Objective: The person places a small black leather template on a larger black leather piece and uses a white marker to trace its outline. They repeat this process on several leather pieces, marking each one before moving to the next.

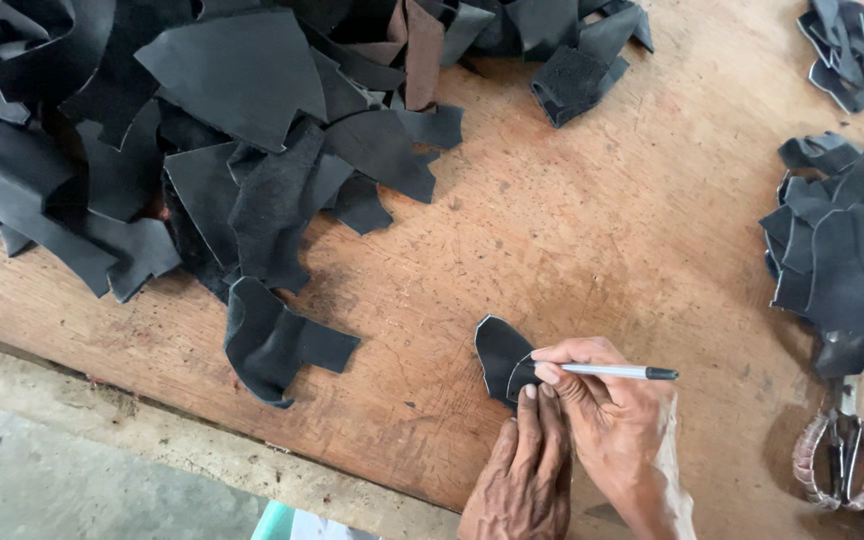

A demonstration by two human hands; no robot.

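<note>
Head view looks down on a worn wooden table (592,220). The right hand (607,410) pinches a silver pen (617,372), tip at the edge of a small black leather piece (502,355) lying flat near the table's front edge. The left hand (527,470) holds nothing; its fingertips press the piece down. A pale traced line already curves along part of the piece's outline; the rest looks unmarked. A big heap of matte, irregular leather scraps (202,140) fills the far left, a stack of cut pieces (842,260) sits right, and scissors with wrapped handles (842,460) lie below.
</note>
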